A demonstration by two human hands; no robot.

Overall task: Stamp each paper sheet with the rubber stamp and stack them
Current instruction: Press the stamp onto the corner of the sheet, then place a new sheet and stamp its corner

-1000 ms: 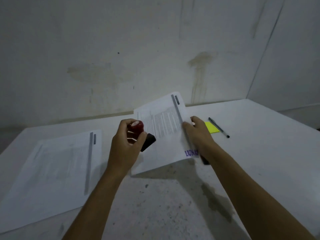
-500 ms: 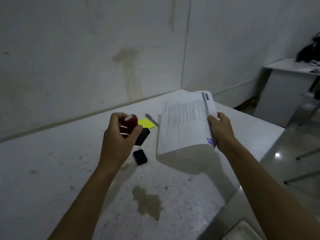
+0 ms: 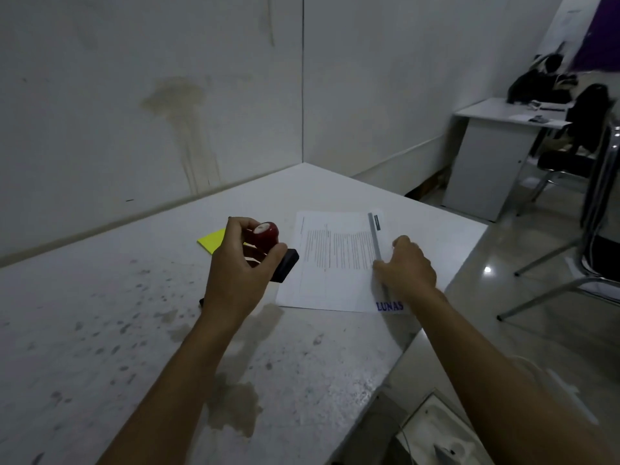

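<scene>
A printed paper sheet (image 3: pixel 335 263) lies flat on the white table (image 3: pixel 117 313) near its right edge. A purple "LUNAS" stamp mark (image 3: pixel 390 306) shows at its near right corner. My right hand (image 3: pixel 407 268) sits on the sheet's right edge, thumb on top and fingers curled over the edge. My left hand (image 3: pixel 238 273) grips the rubber stamp (image 3: pixel 266 234), which has a red knob and a black base. It holds the stamp above the table just left of the sheet.
A yellow sticky note (image 3: pixel 209 241) lies behind my left hand. A brown stain (image 3: pixel 235 407) marks the near tabletop. The table edge drops to the floor right of the sheet. A second desk (image 3: pixel 486 156) and a metal chair (image 3: pixel 597 203) stand at far right.
My right hand carried the stamped sheet to the right and laid it flat near the table's right edge. The view swung right, so the left pile is out of sight. My left hand kept the stamp.
</scene>
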